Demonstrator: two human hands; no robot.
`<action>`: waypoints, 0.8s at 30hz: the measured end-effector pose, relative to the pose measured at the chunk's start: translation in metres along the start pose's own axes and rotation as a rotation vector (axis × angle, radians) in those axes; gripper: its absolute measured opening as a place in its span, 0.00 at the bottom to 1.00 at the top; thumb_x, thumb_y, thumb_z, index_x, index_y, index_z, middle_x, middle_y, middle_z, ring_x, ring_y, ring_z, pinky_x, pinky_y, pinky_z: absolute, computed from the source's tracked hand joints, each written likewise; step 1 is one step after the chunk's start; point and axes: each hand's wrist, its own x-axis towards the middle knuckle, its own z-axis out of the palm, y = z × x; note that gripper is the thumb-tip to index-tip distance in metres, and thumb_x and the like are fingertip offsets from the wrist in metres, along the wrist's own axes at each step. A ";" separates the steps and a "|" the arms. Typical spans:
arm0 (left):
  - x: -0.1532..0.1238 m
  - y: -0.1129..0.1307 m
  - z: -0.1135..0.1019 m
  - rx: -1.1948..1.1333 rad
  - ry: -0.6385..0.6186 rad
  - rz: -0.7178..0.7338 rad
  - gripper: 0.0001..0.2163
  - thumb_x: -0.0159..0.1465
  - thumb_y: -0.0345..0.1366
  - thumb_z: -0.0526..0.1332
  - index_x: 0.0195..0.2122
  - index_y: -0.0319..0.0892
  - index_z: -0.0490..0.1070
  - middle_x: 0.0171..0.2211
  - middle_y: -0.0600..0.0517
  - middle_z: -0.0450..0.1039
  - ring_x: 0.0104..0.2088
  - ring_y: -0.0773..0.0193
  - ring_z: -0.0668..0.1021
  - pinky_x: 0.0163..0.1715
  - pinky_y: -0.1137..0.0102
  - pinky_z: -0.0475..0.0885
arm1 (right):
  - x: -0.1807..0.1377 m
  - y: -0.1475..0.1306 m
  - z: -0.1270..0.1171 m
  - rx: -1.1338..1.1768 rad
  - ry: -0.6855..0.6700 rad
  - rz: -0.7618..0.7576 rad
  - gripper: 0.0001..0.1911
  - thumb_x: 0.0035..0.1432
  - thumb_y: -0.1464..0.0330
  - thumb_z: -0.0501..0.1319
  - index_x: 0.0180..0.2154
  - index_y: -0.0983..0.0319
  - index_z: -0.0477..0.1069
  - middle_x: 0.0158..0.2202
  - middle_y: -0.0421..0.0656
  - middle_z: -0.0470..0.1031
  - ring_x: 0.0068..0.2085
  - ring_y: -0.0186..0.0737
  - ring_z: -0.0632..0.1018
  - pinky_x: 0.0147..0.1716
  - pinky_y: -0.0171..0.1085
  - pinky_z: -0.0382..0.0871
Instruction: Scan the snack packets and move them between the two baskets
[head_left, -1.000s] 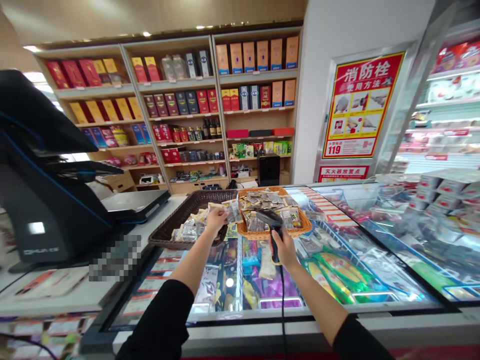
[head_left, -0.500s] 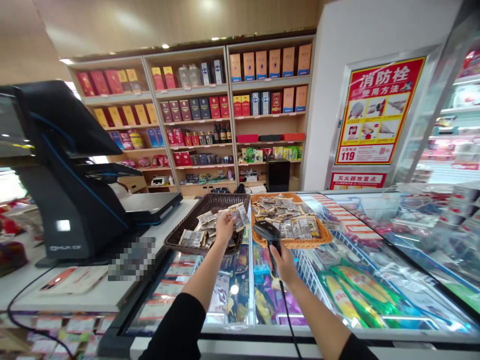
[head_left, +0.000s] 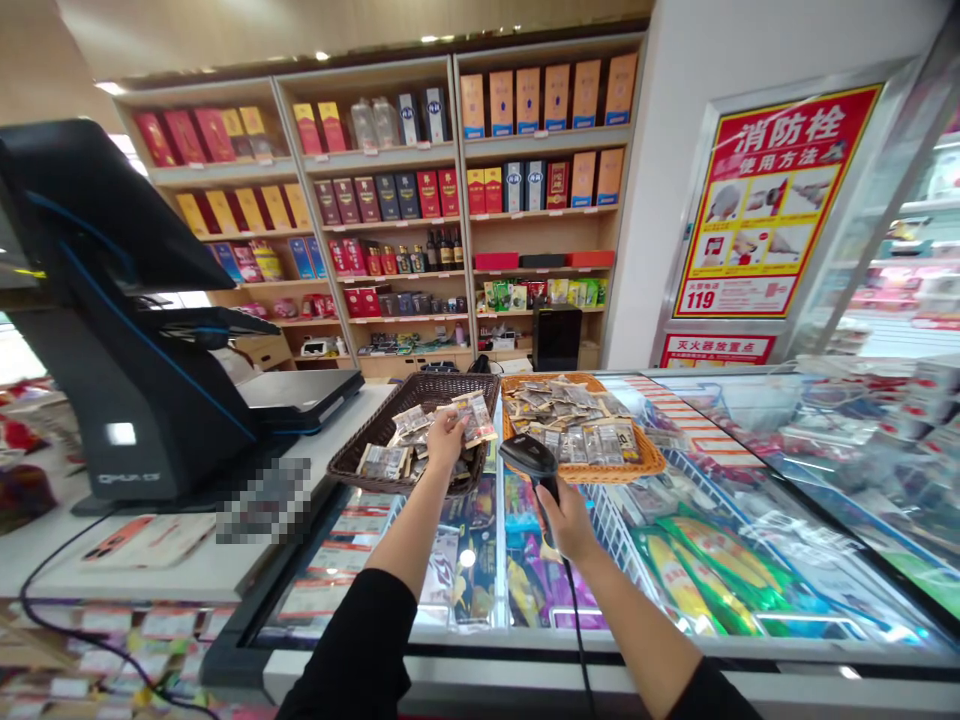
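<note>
My left hand (head_left: pixel 447 436) is closed on a small clear packet (head_left: pixel 475 417) with pale edges, held over the right side of a dark brown wicker basket (head_left: pixel 367 440). Several similar packets (head_left: pixel 385 462) lie in that basket. In my right hand (head_left: pixel 566 515) is a black barcode scanner (head_left: pixel 529 457), its head tilted toward the left and its cord hanging down. Just behind the scanner stands an orange wicker basket (head_left: pixel 651 462), heaped with packets of the same kind. Both baskets rest on the glass top of a chest freezer.
The freezer (head_left: pixel 525 668) holds colourful bagged goods, including green corn packs (head_left: pixel 705 575). At left are a black checkout terminal (head_left: pixel 150 330), a weighing scale (head_left: pixel 307 390) and a white phone box (head_left: pixel 150 540). Shelves of boxed bottles (head_left: pixel 390 195) line the back wall, beside a red hydrant sign (head_left: pixel 780 205).
The packet in my left hand has tipped and turned slightly. The scanner has shifted a little to the left. The whole view has moved slightly.
</note>
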 end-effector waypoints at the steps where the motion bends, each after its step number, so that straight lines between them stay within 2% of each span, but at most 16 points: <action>1: 0.000 -0.001 0.000 -0.006 0.007 -0.001 0.18 0.49 0.46 0.64 0.36 0.41 0.66 0.21 0.57 0.70 0.17 0.71 0.69 0.17 0.76 0.64 | 0.000 0.000 0.000 -0.006 -0.008 -0.006 0.17 0.61 0.55 0.50 0.28 0.60 0.61 0.14 0.34 0.62 0.13 0.32 0.65 0.14 0.30 0.59; 9: -0.001 0.000 -0.001 -0.053 0.026 -0.017 0.18 0.48 0.45 0.65 0.35 0.41 0.66 0.20 0.57 0.68 0.17 0.70 0.70 0.18 0.75 0.65 | -0.001 -0.002 -0.002 -0.034 -0.050 -0.034 0.17 0.62 0.56 0.49 0.28 0.60 0.60 0.14 0.35 0.63 0.13 0.32 0.66 0.14 0.31 0.59; 15: 0.000 0.000 -0.003 -0.006 0.085 0.008 0.16 0.50 0.42 0.64 0.37 0.40 0.67 0.23 0.54 0.72 0.21 0.68 0.72 0.20 0.75 0.66 | -0.003 -0.001 -0.005 -0.101 -0.034 -0.083 0.13 0.61 0.60 0.51 0.29 0.60 0.61 0.14 0.35 0.63 0.15 0.34 0.67 0.17 0.32 0.60; 20: 0.003 -0.002 -0.007 0.104 0.124 0.038 0.13 0.53 0.40 0.62 0.38 0.39 0.69 0.24 0.53 0.73 0.24 0.65 0.75 0.26 0.72 0.69 | -0.005 -0.001 -0.006 -0.056 -0.039 -0.059 0.12 0.61 0.61 0.51 0.29 0.61 0.62 0.14 0.35 0.62 0.15 0.33 0.66 0.16 0.31 0.59; 24: 0.007 -0.003 -0.011 0.240 0.204 0.079 0.15 0.57 0.35 0.59 0.45 0.38 0.68 0.34 0.46 0.76 0.36 0.60 0.78 0.36 0.68 0.71 | -0.005 0.000 -0.006 -0.034 -0.032 -0.029 0.13 0.61 0.60 0.51 0.29 0.61 0.62 0.14 0.34 0.62 0.14 0.32 0.65 0.16 0.31 0.58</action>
